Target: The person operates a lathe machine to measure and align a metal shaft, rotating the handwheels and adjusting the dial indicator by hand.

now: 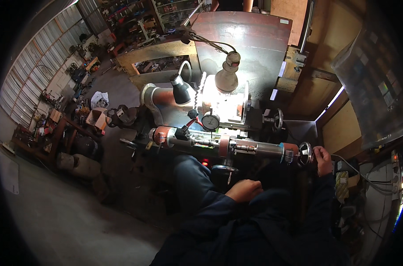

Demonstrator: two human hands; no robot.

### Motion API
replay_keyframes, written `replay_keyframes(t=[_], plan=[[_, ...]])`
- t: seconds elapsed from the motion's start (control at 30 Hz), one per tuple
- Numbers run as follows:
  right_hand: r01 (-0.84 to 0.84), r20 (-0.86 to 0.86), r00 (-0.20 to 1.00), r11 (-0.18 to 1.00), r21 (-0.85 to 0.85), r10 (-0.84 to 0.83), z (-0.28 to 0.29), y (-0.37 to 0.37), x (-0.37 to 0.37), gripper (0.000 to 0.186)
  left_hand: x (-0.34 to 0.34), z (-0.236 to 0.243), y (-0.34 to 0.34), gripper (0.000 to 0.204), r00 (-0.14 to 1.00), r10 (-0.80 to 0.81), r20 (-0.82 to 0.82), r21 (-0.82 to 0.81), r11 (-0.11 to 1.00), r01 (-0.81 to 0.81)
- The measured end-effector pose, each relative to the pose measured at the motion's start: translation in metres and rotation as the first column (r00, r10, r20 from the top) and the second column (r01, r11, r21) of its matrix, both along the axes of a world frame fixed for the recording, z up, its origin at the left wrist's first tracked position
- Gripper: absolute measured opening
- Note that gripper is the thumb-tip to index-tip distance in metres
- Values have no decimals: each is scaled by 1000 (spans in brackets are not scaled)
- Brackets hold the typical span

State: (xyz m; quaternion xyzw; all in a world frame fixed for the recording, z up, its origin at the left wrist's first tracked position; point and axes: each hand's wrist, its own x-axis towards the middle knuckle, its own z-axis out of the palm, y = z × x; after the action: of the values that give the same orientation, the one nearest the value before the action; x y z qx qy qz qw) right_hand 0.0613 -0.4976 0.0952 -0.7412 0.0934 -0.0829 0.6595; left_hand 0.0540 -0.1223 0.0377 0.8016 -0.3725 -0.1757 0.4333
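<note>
The machine's bar point(270, 150) runs from left to right in front of the person. The end wheel point(304, 153) is at its right end, with the right hand point(322, 161) at the wheel's right side. The front wheel point(225, 168) is on the near side of the bar, and the left hand point(245, 190) is nearer still, a bit to the right. The dial point(210, 121) is above the bar's middle. The lamp point(182, 91) is behind the dial, to its left. Farther back stands a big panel point(250, 35). Off to the left, a box point(96, 119) sits in front of a bag point(100, 99).
</note>
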Motion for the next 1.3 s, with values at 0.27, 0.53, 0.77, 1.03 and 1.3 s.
replay_keyframes(t=[0.27,0.53,0.77,1.03,1.3], plan=[[-46,-15,999,984,-174,44,-97,-40,57,23,-1,-8,0,18,998,27,52,-2,1000,-27],[-117,-97,993,750,-651,71,-131,-65,-3,18,-2,-6,2,20,998,57,40,-2,998,-57],[-164,-85,986,954,-252,147,-4,-10,-34,16,-1,-2,1,21,999,42,-7,14,999,-42],[-7,10,1000,999,-36,7,-15,-12,25,16,1,-9,-1,21,999,47,4,41,998,-47],[-80,-158,984,996,24,83,-81,-43,56,18,0,-9,-1,21,999,44,25,28,999,-45]])
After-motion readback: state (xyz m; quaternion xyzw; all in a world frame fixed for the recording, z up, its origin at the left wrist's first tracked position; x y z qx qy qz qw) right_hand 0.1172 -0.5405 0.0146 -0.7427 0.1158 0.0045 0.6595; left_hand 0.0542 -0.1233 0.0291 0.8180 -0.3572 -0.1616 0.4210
